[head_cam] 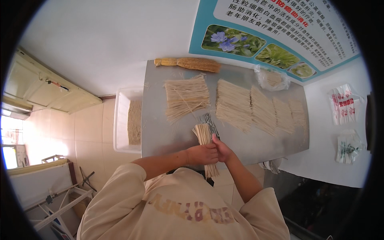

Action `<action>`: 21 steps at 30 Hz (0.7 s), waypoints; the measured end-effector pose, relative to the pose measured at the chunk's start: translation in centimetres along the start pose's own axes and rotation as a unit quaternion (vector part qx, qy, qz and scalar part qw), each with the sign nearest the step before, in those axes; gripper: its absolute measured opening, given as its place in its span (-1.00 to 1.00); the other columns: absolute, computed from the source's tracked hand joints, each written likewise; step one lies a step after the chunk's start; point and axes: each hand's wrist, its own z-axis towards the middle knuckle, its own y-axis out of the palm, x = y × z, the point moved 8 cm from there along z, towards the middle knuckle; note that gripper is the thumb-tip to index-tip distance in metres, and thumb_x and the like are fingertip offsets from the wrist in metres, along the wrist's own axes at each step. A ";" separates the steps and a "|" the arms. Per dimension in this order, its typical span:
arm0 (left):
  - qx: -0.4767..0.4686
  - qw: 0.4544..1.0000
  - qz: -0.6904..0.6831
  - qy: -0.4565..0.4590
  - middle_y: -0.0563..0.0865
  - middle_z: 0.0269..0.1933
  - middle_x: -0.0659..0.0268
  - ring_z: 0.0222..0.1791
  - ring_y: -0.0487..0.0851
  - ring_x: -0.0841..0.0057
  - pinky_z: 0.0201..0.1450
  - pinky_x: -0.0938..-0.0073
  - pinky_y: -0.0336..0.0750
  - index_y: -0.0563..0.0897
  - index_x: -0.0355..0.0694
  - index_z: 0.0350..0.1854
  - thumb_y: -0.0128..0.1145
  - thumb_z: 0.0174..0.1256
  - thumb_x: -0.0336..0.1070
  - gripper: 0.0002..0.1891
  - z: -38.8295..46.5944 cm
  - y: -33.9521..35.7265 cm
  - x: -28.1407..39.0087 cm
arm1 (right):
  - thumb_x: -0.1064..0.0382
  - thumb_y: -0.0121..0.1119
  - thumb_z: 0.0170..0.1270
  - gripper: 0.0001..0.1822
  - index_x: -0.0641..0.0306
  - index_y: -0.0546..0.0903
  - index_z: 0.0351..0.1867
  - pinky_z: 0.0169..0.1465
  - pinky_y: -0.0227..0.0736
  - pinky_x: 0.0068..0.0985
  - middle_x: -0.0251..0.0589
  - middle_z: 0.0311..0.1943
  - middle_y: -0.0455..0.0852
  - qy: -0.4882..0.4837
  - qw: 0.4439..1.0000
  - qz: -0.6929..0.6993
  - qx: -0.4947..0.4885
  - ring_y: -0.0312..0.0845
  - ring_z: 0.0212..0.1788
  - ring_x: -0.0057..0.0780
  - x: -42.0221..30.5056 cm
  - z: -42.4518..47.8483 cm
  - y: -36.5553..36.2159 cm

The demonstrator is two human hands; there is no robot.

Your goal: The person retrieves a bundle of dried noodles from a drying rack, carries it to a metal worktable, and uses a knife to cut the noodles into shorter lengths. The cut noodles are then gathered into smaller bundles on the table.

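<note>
My left hand (202,154) is wrapped around a bundle of thin pale sticks (203,135), which could be dried noodles. The upper ends fan out over the metal tabletop (240,150), and the lower ends come out below my fist near my shirt. Against the bundle's right side rests my right hand (223,149), touching the left, its thumb pointing up. Most of its fingers are hidden, so I cannot see what they grip. A flat, dark-and-pale striped thing (209,123) shows just beyond that thumb. Past the bundle lies a loose pile of similar sticks (187,97).
Several stick stacks (234,105) run along the table's right half. A straw hand broom (189,64) and a clear plastic bag (271,78) lie at the far edge. A plastic bin (120,120) stands left of the table. White plastic bags (343,103) hang on the right wall.
</note>
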 end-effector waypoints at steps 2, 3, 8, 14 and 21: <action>-0.088 0.996 0.009 0.022 0.65 -0.15 0.40 0.11 0.57 0.38 0.32 0.29 0.45 0.62 -0.12 -0.17 0.16 0.12 -0.30 -0.79 -0.1 1.2 0.3 | -0.04 0.17 0.47 -0.50 0.21 0.52 0.28 -0.01 0.62 -0.44 -0.25 -0.10 0.71 0.004 0.999 -0.023 -0.048 0.68 -0.07 -0.46 -0.5 1.9 2.0; -0.142 0.990 0.014 0.019 0.66 -0.11 0.39 0.15 0.55 0.36 0.31 0.29 0.45 0.63 -0.11 -0.12 0.16 0.13 -0.30 -0.75 -0.1 1.4 -0.1 | 0.01 0.19 0.46 -0.55 0.19 0.53 0.25 -0.06 0.63 -0.45 -0.26 -0.13 0.72 0.006 0.997 -0.035 -0.074 0.69 -0.11 -0.47 -1.1 2.7 2.7; -0.058 0.995 -0.014 -0.085 0.58 0.24 0.23 0.34 0.45 0.21 0.32 0.21 0.43 0.53 -0.13 0.30 0.22 0.18 -0.30 -0.45 -3.0 -4.0 -1.3 | 0.33 0.30 0.30 -0.59 0.24 0.58 0.19 -0.13 0.63 -0.45 -0.30 -0.24 0.68 -0.029 0.991 -0.084 -0.100 0.66 -0.25 -0.51 -4.7 5.5 4.3; 0.150 0.792 -0.314 -0.501 0.53 0.37 0.09 0.40 0.47 0.22 0.43 0.24 0.39 0.37 -0.25 0.44 0.52 0.13 -0.26 -0.18 -10.3 -9.3 -10.6 | 0.38 0.43 0.18 -0.59 0.31 0.65 0.09 0.01 0.61 -0.46 -0.24 -0.14 0.75 -0.273 0.936 -0.220 -0.010 0.70 -0.11 -0.46 -6.9 2.4 10.0; 0.010 0.824 -0.378 -0.422 0.49 0.41 0.17 0.42 0.43 0.21 0.47 0.21 0.33 0.50 -0.14 0.40 0.55 0.09 -0.18 -0.22 -9.2 -4.3 -10.2 | 0.12 0.58 0.04 -0.47 0.09 0.69 0.08 0.19 0.54 -0.31 -0.24 -0.01 0.76 -0.362 0.777 -0.514 -0.025 0.66 0.10 -0.19 -6.4 3.0 11.1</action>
